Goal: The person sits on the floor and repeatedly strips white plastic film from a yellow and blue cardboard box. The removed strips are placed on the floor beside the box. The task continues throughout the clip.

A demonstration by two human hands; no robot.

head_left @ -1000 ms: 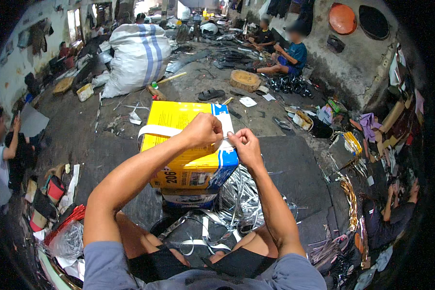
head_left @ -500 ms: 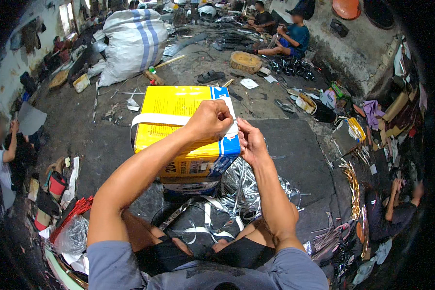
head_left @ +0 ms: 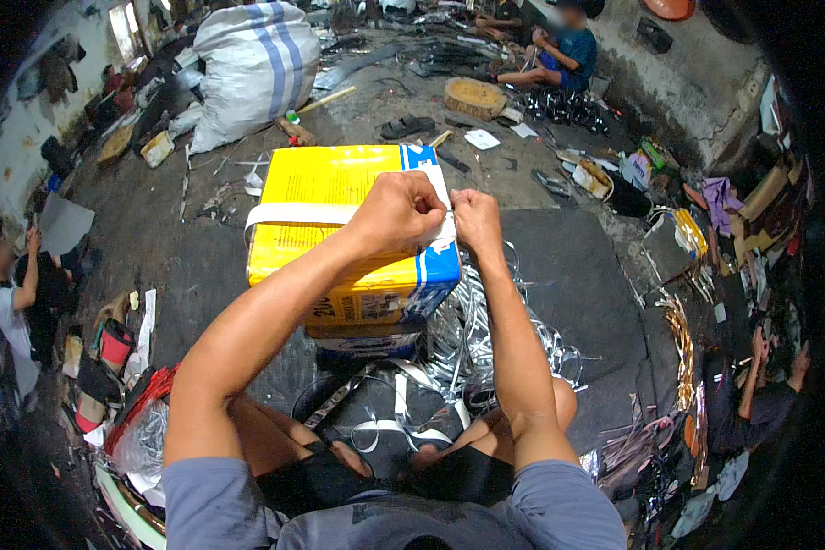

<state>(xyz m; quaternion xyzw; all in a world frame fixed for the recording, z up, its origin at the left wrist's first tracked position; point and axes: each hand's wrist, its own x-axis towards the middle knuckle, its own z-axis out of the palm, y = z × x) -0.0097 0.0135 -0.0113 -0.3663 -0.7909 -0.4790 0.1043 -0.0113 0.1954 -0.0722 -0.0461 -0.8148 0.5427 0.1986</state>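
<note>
A yellow and blue carton (head_left: 312,174) stands in front of me on a darker, narrower support. A flat white strap (head_left: 301,214) crosses its top from the left side and passes behind my left wrist. My left hand (head_left: 397,211) is closed in a pinch on the strap near the carton's right edge. Just off that edge, my right hand (head_left: 478,220) is closed, knuckles up, its fingertips close to the left hand's. Whatever lies in its fingers is too small to make out.
Silver strips (head_left: 472,307) lie in a tangle right of the carton, and a loose white band (head_left: 401,399) lies between my legs. A big white sack (head_left: 252,78) and a wooden block (head_left: 474,97) stand farther off. A person (head_left: 568,55) sits at the back right; others work at both sides.
My right hand has turned and its fingers have curled in, rising slightly beside the carton's edge. My left hand stays pinched at nearly the same spot. The view has shifted a little.
</note>
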